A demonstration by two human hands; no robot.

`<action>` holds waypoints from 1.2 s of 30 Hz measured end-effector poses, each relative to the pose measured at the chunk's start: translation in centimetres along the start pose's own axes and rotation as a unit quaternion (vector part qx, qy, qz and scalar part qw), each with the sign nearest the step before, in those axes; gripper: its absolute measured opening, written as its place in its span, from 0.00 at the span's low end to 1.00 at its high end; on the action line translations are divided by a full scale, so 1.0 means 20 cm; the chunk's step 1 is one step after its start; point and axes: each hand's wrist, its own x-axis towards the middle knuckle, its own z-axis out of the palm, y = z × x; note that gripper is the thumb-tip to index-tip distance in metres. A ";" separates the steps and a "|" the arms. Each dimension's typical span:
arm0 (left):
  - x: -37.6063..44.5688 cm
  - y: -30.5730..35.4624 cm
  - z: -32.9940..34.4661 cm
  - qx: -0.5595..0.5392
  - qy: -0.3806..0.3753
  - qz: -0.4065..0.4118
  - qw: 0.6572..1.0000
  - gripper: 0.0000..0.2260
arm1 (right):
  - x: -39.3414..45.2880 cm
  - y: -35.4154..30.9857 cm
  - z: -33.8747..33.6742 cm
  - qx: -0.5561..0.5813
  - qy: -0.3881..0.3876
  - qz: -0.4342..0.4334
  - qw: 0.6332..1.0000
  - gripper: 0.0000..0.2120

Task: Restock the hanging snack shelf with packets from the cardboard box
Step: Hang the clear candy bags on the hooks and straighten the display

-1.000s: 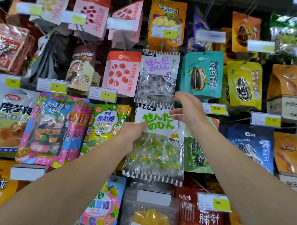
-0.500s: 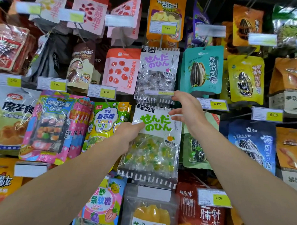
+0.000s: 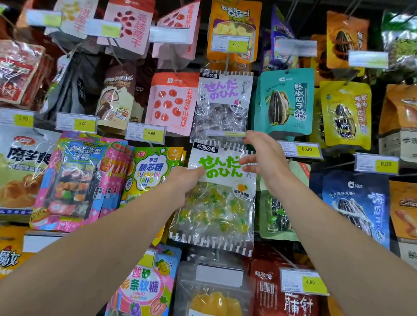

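Observation:
A clear candy packet (image 3: 215, 206) with green lettering and a striped edge hangs tilted in the middle of the snack shelf. My left hand (image 3: 185, 183) grips its left edge, thumb on the front of the white header. My right hand (image 3: 262, 157) reaches to the packet's top right corner with fairly straight fingers. Its upper finger touches the price tag (image 3: 225, 134) at the end of the hook, and its lower fingers rest on the header. Whether the packet's hole sits on the hook is hidden. The cardboard box is out of view.
Directly above hangs the same candy with purple lettering (image 3: 223, 103). A green sour-candy packet (image 3: 152, 172) hangs to the left and a teal sunflower-seed bag (image 3: 286, 101) to the upper right. Packets and yellow price tags on hooks crowd every side.
The packet's bottom has swung a little to the left, leaving it more tilted. Both hands stay at nearly the same spots on the packet.

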 end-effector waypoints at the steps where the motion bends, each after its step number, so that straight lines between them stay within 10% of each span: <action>1: 0.00 0.01 0.01 0.000 -0.003 0.001 1.000 0.10 | 0.00 0.00 0.00 -0.002 0.001 0.001 1.000 0.06; 15: 0.00 -0.03 -0.01 0.006 0.003 -0.038 0.999 0.19 | -0.06 0.01 0.00 -0.024 -0.005 0.011 1.000 0.14; 23: -0.04 -0.10 0.00 -0.064 -0.060 -0.080 0.993 0.16 | -0.22 0.30 -0.02 -0.359 0.006 0.007 0.933 0.28; 27: -0.03 -0.15 -0.02 -0.053 -0.039 -0.070 0.995 0.19 | -0.33 0.37 -0.01 -0.273 -0.048 0.045 0.960 0.33; 36: -0.14 -0.34 -0.17 0.227 -0.020 0.194 0.954 0.27 | -0.33 0.48 0.05 -0.281 -0.012 0.039 0.959 0.31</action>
